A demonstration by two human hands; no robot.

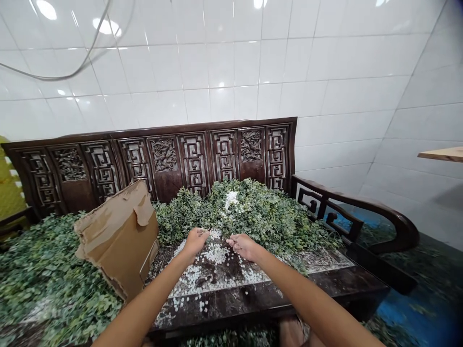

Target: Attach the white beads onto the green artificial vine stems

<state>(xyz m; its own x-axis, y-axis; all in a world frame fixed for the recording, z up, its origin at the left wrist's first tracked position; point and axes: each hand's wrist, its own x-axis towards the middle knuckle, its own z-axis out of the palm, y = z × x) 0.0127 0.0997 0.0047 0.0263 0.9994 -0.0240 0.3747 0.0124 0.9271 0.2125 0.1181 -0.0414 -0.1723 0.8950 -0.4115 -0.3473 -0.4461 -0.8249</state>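
My left hand (195,242) and my right hand (246,247) reach forward side by side, palms down, just above a scatter of small white beads or petals (216,253). These white bits lie on the dark wooden seat of a carved bench (231,289). Both sets of fingers are bunched, and I cannot tell whether either hand holds any bits. Just beyond my fingertips rises a heap of small-leaved green foliage (253,217), with a white clump (231,199) on top. A torn cardboard sheet (119,236) leans to the left of my left hand.
The bench's carved backrest (164,159) stands behind the heap, and its curved armrest (361,207) closes the right side. More foliage (47,274) covers the left. White wall tiles (231,67) rise behind, a wire (72,72) hangs top left, and a wooden board (443,154) juts in at right.
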